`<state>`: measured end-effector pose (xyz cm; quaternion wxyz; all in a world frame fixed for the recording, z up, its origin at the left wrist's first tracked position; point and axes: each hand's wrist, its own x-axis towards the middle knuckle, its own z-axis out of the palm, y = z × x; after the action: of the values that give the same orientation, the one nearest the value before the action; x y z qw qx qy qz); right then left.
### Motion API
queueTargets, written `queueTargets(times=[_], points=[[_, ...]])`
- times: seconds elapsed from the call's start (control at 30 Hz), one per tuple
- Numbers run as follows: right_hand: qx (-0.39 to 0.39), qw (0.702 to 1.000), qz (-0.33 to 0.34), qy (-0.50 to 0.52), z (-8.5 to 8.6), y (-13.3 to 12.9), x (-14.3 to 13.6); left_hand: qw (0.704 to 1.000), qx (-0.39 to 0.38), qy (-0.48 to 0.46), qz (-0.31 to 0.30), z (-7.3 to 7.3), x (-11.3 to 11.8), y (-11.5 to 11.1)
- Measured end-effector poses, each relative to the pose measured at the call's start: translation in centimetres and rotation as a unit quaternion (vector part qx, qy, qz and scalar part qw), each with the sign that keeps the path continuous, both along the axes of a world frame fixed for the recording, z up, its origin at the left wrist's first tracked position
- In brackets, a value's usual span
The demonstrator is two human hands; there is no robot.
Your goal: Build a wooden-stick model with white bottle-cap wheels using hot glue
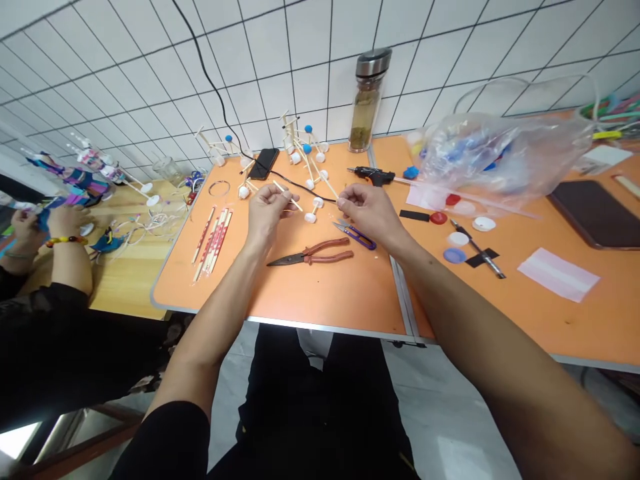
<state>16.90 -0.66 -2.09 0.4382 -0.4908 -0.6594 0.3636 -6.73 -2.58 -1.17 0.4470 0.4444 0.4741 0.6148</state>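
At the far left a co-worker's hands (70, 221) are near some colourful figures (70, 172) too jumbled to make out, the body cut off by the edge; white wires (147, 227) tangle on the wooden table (117, 285) there. On the orange table (280, 300), wrapped chopsticks (213, 243) lie near its left end, with a clear ring (219, 189) beyond them and a dark phone (269, 160) further back, partly crossed by a black cable (305, 186). The left hand (267, 210) pinches a pale stick (295, 204), whose middle is hidden by the fingers. Behind it stand stick models (307, 148), overlapping so that their joints are hard to tell apart. Pliers (303, 257) lie on the near side, snips (363, 238) just beyond their handles. The right hand (370, 212) grips the near end of a second stick (329, 185); whether that stick joins a model is unclear. Beyond it are a tea bottle (365, 110) and a glue gun (374, 175). Rightward, a cloudy plastic bag (525, 150) blurs its bluish contents, bottle caps (455, 255) lie scattered near a pen (493, 265), and a larger phone (597, 213) is cut off by the right edge.
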Motion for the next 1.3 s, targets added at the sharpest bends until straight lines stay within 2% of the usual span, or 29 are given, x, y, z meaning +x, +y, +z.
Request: queueTargets(times=[0.13,0.2,0.3,0.47,0.6,0.73,0.9,1.07,1.17,1.3], points=[[-0.002,0.999,0.031,-0.024,-0.5,-1.1,-1.4,0.999,-0.028,0.000,-0.045,-0.9,0.9,-0.3],[0.008,0.998,0.041,-0.045,-0.5,-1.8,-2.1,0.997,-0.024,-0.007,-0.070,-1.4,1.0,-0.3],[-0.020,0.997,0.065,-0.033,-0.7,-2.4,-2.8,0.995,-0.007,-0.022,-0.097,-2.0,1.1,-0.4],[-0.069,0.992,0.100,0.018,-1.3,-2.5,-2.8,0.992,0.009,-0.024,-0.123,-2.9,1.9,-0.6],[-0.046,0.993,0.105,-0.006,-1.4,-2.3,-2.4,0.990,0.010,-0.043,-0.134,-3.0,2.3,-0.6],[0.007,0.993,0.109,-0.051,-1.4,-2.2,-2.1,0.989,0.002,-0.065,-0.134,-2.9,2.0,-0.6],[-0.022,0.991,0.119,-0.055,-1.1,-2.3,-2.2,0.991,-0.042,-0.052,-0.113,-2.9,1.6,-0.5],[-0.030,0.989,0.110,-0.098,-0.8,-2.2,-2.4,0.993,-0.045,-0.065,-0.087,-2.8,1.3,-0.4],[-0.038,0.989,0.111,-0.090,-0.9,-2.2,-2.5,0.993,-0.065,-0.066,-0.072,-2.8,1.4,-0.4],[-0.062,0.991,0.111,-0.031,-1.0,-2.3,-2.6,0.992,-0.097,-0.067,-0.053,-2.6,1.6,-0.5]])
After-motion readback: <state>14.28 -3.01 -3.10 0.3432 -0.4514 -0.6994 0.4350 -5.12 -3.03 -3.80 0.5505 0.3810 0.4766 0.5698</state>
